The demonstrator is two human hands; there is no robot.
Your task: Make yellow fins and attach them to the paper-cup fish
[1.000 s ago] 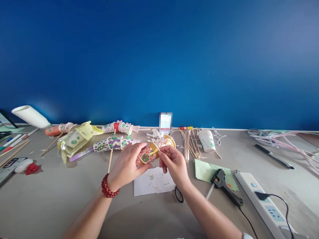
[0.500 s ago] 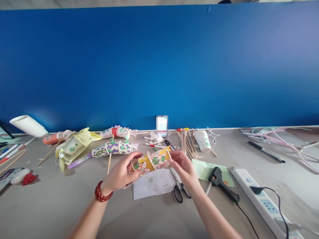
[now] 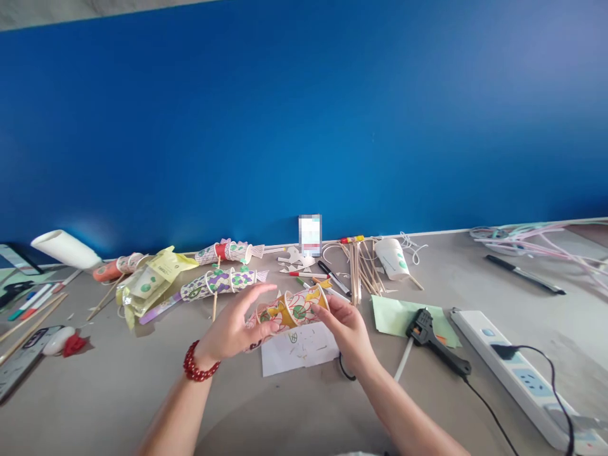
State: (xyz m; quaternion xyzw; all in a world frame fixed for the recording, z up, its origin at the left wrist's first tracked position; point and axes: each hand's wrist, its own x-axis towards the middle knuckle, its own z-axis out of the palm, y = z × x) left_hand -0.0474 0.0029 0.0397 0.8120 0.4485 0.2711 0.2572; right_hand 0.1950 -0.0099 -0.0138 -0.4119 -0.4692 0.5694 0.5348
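A yellow, red and green paper-cup fish (image 3: 297,310), made of cups joined end to end, is held level between my two hands above the desk. At its left end my left hand (image 3: 235,326), with a red bead bracelet, has its thumb against the near side and its index finger raised off the top. My right hand (image 3: 349,326) grips the right end by the rim, where a yellow tail sticks out. Below lies a white paper sheet (image 3: 301,354) with green marks and scraps. Scissors (image 3: 346,369) are mostly hidden by my right hand.
On the right are a hot glue gun (image 3: 427,335) on green paper and a power strip (image 3: 522,380). Wooden sticks (image 3: 355,272) and a white paper cup (image 3: 392,258) stand further back. To the left lie a purple-green cup fish (image 3: 218,283) and a yellow packet (image 3: 154,278).
My left index finger has lifted away from the fish's top. My right hand has shifted over the scissors, hiding most of them. The view has tilted slightly.
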